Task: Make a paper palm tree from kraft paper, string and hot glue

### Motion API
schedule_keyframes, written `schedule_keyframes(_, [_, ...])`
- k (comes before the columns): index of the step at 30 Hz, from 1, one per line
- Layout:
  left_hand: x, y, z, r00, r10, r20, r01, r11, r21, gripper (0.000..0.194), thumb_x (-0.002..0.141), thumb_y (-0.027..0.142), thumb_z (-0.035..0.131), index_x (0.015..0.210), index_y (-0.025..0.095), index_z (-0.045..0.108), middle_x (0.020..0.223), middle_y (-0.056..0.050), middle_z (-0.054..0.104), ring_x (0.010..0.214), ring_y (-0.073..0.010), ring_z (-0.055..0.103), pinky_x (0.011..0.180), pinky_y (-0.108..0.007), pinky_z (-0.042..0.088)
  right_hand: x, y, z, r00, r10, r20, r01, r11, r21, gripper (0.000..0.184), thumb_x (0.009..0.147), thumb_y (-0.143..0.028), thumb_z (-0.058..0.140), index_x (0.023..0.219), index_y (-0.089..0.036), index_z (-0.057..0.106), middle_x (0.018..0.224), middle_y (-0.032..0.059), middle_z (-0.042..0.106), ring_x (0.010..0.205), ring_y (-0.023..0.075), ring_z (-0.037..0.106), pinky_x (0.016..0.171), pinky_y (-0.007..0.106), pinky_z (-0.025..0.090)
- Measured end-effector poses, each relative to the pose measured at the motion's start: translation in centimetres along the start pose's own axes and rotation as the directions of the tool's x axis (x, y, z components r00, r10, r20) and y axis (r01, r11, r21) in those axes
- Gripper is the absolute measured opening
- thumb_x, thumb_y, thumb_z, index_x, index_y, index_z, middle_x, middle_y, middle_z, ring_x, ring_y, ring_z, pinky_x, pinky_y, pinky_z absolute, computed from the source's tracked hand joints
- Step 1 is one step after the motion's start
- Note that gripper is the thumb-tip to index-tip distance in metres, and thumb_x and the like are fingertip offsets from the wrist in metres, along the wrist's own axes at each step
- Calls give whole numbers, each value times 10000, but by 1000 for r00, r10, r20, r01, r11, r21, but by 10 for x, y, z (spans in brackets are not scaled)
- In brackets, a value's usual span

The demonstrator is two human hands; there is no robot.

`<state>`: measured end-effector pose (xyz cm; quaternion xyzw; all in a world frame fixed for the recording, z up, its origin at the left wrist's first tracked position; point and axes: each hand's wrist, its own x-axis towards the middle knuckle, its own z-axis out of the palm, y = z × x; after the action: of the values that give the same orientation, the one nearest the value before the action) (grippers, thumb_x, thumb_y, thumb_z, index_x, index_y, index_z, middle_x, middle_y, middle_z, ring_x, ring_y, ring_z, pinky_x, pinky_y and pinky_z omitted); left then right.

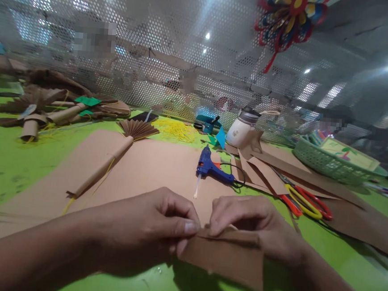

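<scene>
Between both hands is a small piece of brown paper, folded along its upper edge, held just above the green table. My left hand pinches its left end between thumb and fingers. At the upper edge, my right hand grips the fold with bent fingers. Beyond the hands lies a blue glue gun on large brown paper sheets. A rolled brown paper tube with a pleated fan end and yellow string rests to the left of it.
Scissors with red and yellow handles lie at right among brown paper strips. Behind stand a white jar and a green basket. Yellow shreds lie near the perforated screen. Finished-looking paper pieces are piled at left.
</scene>
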<state>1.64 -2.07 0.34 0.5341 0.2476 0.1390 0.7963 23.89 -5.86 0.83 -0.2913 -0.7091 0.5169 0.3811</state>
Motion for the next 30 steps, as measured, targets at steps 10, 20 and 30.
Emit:
schedule_keyframes(10, [6,5,-3,948,190,-254,-124,959,254,188,886,327,504,870,172,608,700,15,521,631,-107,474,596,-232,393,1,-2,-2,971,233,-56,-240,942,-234,129,888,-263,577,874,-169,664,757,11,631,666,114,561,594,210,435])
schedule_keyframes(20, [11,0,-4,860,509,28,-112,134,985,246,904,226,472,747,172,654,740,-18,566,716,-140,504,653,-248,377,13,15,7,1000,21,-7,-19,669,-743,178,916,-202,519,841,-145,671,763,39,602,706,134,557,651,255,428])
schedule_keyframes(30, [17,3,-13,897,440,36,-72,65,995,227,888,201,471,727,159,626,742,-34,562,726,-160,497,637,-262,385,12,26,0,997,-77,6,53,624,-780,97,869,-157,585,826,-154,673,762,47,602,739,153,552,654,269,429])
